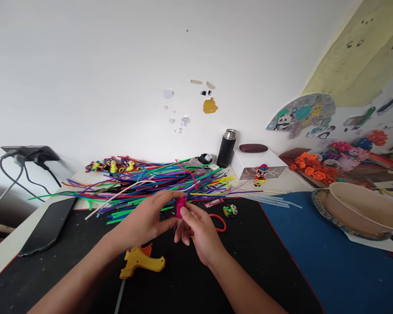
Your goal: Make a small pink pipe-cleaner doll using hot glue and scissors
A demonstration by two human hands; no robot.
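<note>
The left forearm [81, 270] and right forearm [249, 283] lie nearest the camera, ending in 2 hands that share a small pink piece [181, 206]. It sits between their fingertips, above the black mat [242, 270] on the worktop [3, 261]: the left hand [147, 220] spans it between finger and thumb, and the right hand [199, 229] pinches its lower part, other fingers loosely curled.

The piece looks already formed into a compact roll, and I judge it partway made; it appears joined to no figure, and how much shaping is left cannot be told. The yellow glue gun [140, 261] lies on the mat, held by neither hand. Just beyond the right hand are the red scissors [222, 222], partly hidden, and a small green figure [229, 210]. Many stems [140, 187] lie loose behind, unused as they are. Farther back, several figures [111, 165] near the wall look finished, as does the figure [261, 174] by the white box [239, 163].
</note>
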